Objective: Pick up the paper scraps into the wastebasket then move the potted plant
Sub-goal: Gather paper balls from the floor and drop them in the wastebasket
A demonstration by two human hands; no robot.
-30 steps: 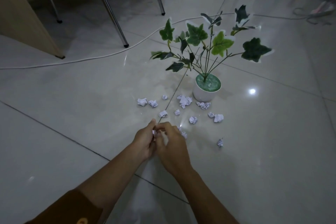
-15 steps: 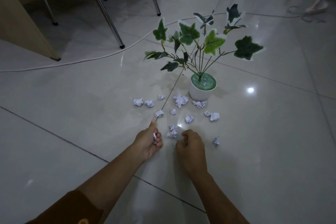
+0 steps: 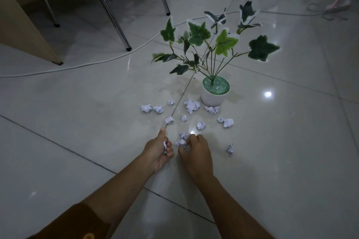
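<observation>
Several crumpled white paper scraps [image 3: 191, 105] lie scattered on the tiled floor in front of a potted plant [image 3: 214, 93] with a white pot and green ivy-like leaves. My left hand [image 3: 158, 150] is curled around a paper scrap, thumb pointing forward. Just to its right, my right hand [image 3: 195, 151] pinches a paper scrap [image 3: 181, 142] on the floor with its fingertips. Another scrap [image 3: 183, 135] lies right beyond those fingers. One scrap [image 3: 230, 149] sits alone to the right. No wastebasket is in view.
A white cable [image 3: 93, 63] runs across the floor behind the plant. Metal chair legs [image 3: 114, 17] and a wooden furniture panel [image 3: 25, 31] stand at the back left. More cords [image 3: 330, 10] lie at the far right.
My hands were together a second ago; they have separated. The left hand keeps its scrap and the right hand has reached forward onto a scrap on the floor.
</observation>
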